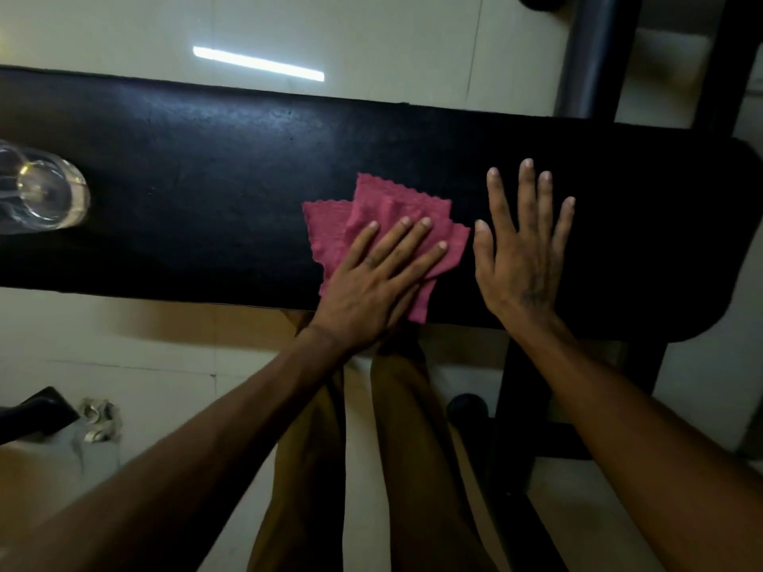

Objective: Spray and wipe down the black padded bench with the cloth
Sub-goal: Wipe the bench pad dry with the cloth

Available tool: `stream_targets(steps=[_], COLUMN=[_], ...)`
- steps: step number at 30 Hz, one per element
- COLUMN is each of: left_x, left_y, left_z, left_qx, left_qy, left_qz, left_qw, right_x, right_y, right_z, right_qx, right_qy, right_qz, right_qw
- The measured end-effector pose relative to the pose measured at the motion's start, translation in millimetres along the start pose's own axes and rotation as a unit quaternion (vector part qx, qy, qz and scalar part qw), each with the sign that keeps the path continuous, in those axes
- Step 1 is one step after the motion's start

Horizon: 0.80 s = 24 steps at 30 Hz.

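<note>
The floor point(371, 31) of pale tiles fills the far and near parts of the view, with a bright strip of light reflected on it beyond the bench. The bench point(206, 192), black and padded, runs across the scene from the left edge to a rounded end at the right, its dark frame point(516, 406) dropping to the floor near the right side and another dark post point(590, 55) rising at the far right. The person's legs point(404, 468) in brown trousers stand at the near edge of the bench, between the two forearms. The right hand point(522, 258) lies flat on the pad toward the right end, palm down, fingers spread wide and holding nothing; it sits just beside the cloth without clearly touching it. The left hand point(371, 282) presses flat, fingers extended and a little apart, on the cloth point(371, 208), not gripping it. The cloth is pinkish red with a wavy edge, folded in loose layers, lying on the pad about midway across its depth and reaching the near edge. A clear bottle point(41, 192) rests on the bench at the far left, well apart from the hands. On the floor at the near left lie a dark object point(33, 410) and some small crumpled silvery bits point(99, 419), too unclear to identify.
</note>
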<state>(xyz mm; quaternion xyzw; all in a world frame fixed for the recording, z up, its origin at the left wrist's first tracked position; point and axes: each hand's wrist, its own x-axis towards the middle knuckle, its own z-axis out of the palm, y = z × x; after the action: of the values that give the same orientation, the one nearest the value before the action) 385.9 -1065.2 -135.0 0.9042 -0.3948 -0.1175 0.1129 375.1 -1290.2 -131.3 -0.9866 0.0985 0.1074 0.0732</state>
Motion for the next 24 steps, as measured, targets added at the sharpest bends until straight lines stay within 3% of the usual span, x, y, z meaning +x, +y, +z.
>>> stream_targets(steps=[2,4,6,9,11,16,17,19,21,22,24], left_x=[-11,-31,-42,-18,2,-13,-17,-21,-22,-22,-17], left_y=[-4,-3,14,42,47,29,18,-13,-43,-54,-57], left_z=[-1,0,5,7,5,-3,-6,-13,-20,-22,-24], left_qx=[0.016,0.016,-0.021,-0.107,-0.15,-0.199,-0.205,-0.232,-0.256,-0.258,-0.255], left_qy=[0.023,0.053,0.077,0.099,0.114,0.139,0.159,0.209,0.249,0.264,0.287], left_qz=[-0.061,-0.208,-0.368,-0.524,-0.571,-0.569,-0.597,-0.67,-0.728,-0.745,-0.755], left_qw=[0.998,0.977,0.926,0.839,0.799,0.786,0.76,0.673,0.585,0.556,0.532], right_x=[-2,-3,-3,-2,-2,-7,-11,-19,-22,-22,-21], right_y=[4,2,1,-1,-5,-36,-48,-74,-93,-98,-100], right_z=[0,1,1,-1,-2,-6,-5,2,8,9,9], right_qx=[0.0,0.003,-0.002,0.005,0.012,0.027,0.029,0.028,0.037,0.043,0.047], right_qy=[0.003,0.006,0.006,-0.003,-0.006,-0.04,-0.052,-0.072,-0.068,-0.064,-0.061], right_qz=[-0.004,-0.001,0.006,0.004,0.008,0.003,-0.037,-0.103,-0.093,-0.076,-0.057], right_qw=[1.0,1.0,1.0,1.0,1.0,0.999,0.998,0.992,0.993,0.994,0.995])
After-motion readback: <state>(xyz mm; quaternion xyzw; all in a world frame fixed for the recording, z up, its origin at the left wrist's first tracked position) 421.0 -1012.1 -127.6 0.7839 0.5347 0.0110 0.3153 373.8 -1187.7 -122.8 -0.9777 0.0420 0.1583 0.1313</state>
